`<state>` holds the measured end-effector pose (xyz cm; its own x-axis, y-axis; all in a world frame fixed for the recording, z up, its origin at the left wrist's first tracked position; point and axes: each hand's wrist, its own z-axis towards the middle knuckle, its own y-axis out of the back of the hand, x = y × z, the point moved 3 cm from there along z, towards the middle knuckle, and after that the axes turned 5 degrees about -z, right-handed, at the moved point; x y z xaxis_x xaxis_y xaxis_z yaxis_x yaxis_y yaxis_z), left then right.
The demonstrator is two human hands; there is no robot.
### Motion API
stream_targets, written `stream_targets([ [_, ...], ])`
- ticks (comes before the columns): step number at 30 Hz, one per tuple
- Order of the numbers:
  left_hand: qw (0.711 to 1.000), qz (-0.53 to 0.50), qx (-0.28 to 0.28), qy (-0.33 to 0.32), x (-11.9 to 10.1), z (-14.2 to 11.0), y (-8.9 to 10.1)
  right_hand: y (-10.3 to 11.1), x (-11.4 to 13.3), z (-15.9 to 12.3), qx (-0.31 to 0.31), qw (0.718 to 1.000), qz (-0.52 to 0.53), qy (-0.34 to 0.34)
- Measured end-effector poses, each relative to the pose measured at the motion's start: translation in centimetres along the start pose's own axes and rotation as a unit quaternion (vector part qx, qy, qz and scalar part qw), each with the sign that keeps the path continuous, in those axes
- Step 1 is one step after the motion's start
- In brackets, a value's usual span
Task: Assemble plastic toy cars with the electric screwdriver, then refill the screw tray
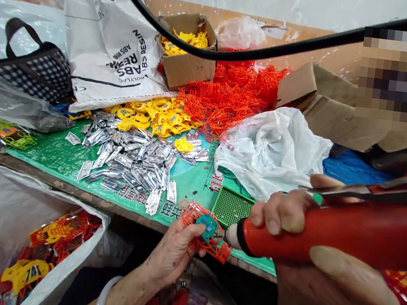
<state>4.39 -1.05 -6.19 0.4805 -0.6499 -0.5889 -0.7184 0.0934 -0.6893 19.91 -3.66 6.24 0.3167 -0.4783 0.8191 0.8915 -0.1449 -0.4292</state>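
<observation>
My left hand (177, 248) pinches an orange plastic lattice frame (220, 251) with a small green plastic piece (207, 227) on it, thumb on top. Wrapped around a red power screwdriver (290, 235) is my right hand (354, 280). Its pale nose points left and meets the right side of the frame; the very tip is hard to make out. Just behind the two hands sits a green mesh basket (232, 205). A loose pile of shiny silver parts (132, 158) lies to the left on the green table cover (55, 154).
Yellow plastic parts (163, 115) and an orange-red heap of frames (228, 96) lie behind. A white plastic bag (271, 146) is beside the basket. An open sack (83, 251) holds assembled pieces at lower left. A black cable (230, 56) hangs across the top.
</observation>
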Motion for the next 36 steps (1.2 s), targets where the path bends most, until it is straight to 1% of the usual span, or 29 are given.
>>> stream_targets([
  [3, 1.000, 0.004, 0.012, -0.004, 0.0, 0.1, 0.1, -0.4, -0.6, -0.4, 0.016, 1.000, 0.003, 0.009],
  [6, 1.000, 0.007, 0.008, -0.005, 0.0, 0.1, 0.2, -0.4, -0.9, -0.5, 0.015, 1.000, 0.006, 0.001],
  [11, 1.000, 0.012, 0.005, -0.003, 0.2, 0.0, 0.3, -0.3, -1.0, -0.5, 0.037, 0.999, 0.025, -0.005],
  [14, 1.000, 0.009, 0.004, -0.007, 0.2, -0.1, 0.2, -0.4, -1.0, -0.7, 0.032, 0.999, 0.027, -0.016],
  [17, 1.000, 0.007, 0.006, -0.010, 0.1, -0.1, 0.1, -0.5, -1.0, -0.9, 0.033, 0.999, 0.012, -0.018],
  [22, 1.000, 0.001, 0.008, -0.006, -0.1, -0.2, 0.0, -0.4, -1.0, -0.7, 0.020, 0.999, -0.037, 0.002],
  [26, 1.000, -0.003, -0.008, 0.004, -0.2, -0.4, -0.1, 0.1, -1.2, -0.4, 0.020, 0.998, -0.060, 0.011],
  [32, 0.999, -0.013, -0.030, 0.028, -0.2, -0.7, -0.2, -0.1, -1.4, -0.1, 0.043, 0.998, -0.037, 0.037],
  [36, 0.999, -0.017, -0.037, 0.031, -0.3, -0.8, -0.2, 0.1, -1.5, -0.1, 0.041, 0.997, -0.067, 0.024],
])
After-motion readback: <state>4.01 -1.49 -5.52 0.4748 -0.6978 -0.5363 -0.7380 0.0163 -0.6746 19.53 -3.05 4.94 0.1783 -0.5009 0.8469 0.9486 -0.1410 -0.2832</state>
